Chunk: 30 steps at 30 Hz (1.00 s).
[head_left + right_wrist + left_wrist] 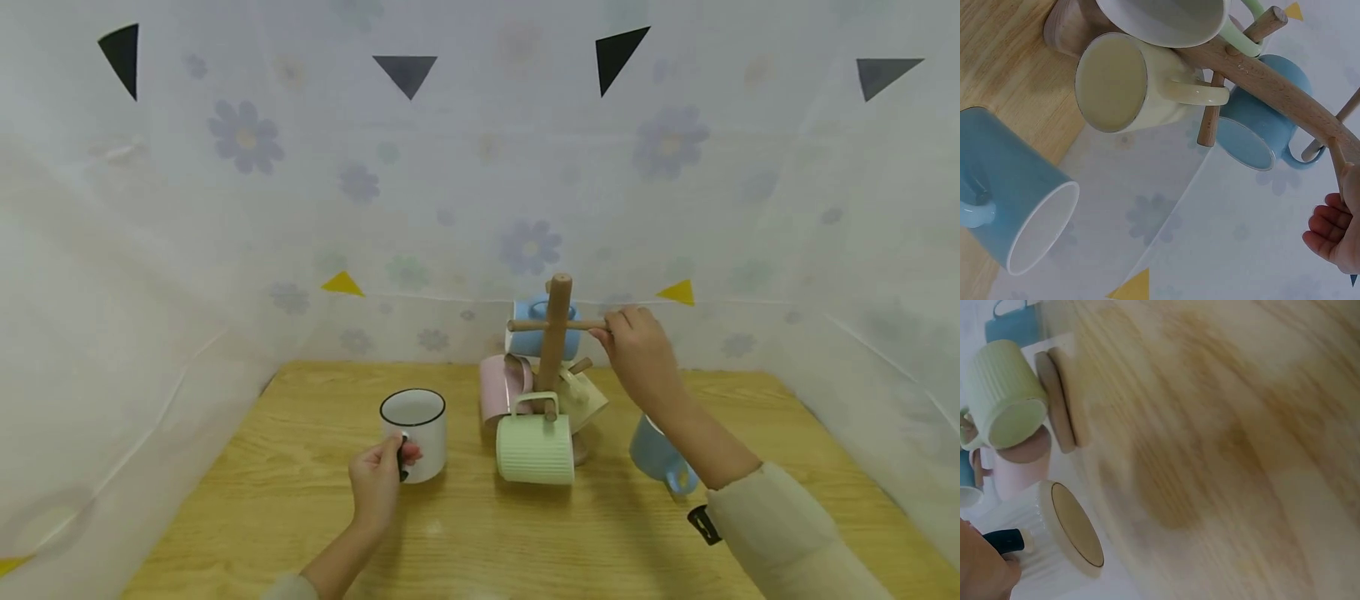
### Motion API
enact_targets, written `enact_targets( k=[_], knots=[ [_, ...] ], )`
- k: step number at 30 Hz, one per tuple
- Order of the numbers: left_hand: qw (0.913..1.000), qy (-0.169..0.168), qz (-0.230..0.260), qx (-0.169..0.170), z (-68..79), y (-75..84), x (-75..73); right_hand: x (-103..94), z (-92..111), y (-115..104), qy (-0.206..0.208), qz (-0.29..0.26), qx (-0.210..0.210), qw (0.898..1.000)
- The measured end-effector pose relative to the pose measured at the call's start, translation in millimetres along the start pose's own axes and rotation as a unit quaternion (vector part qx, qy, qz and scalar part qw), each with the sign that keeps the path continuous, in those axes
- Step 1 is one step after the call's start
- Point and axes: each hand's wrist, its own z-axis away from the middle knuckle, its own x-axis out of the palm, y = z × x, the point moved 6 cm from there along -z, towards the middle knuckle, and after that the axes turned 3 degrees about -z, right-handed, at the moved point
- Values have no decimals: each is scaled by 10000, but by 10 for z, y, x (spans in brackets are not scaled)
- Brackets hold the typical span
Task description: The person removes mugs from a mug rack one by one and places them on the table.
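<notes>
A white mug (426, 446) with a black rim is in my left hand (375, 482), whose fingers grip its black handle (1005, 541). In the left wrist view the mug's base faces the camera. To its right stands a wooden mug tree (557, 333). My right hand (639, 358) pinches the end of an upper peg (528, 326) on its right side. Hanging on the tree are a light green ribbed mug (535, 450), a pink mug (497, 390), a cream mug (1141, 84) and, at the top, a blue mug (1266, 109).
Another blue mug (655, 450) stands on the wooden table (315, 533) at the right, partly behind my right forearm. A pale flowered curtain (450, 183) with black and yellow triangles encloses the back and sides.
</notes>
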Motion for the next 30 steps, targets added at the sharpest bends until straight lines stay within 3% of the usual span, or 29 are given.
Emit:
enact_targets(
  k=[11,22,30],
  knots=[
    [9994,136,-143,-292,-145,-218,-6,35,39,30,7,-125,89,9999],
    [9995,142,-230,-148,-198,-266,-22,38,34,16,67,-168,92,9998],
    [9971,-359,-659,-110,-194,-287,-24,17,34,20,67,-221,196,9995]
  ],
)
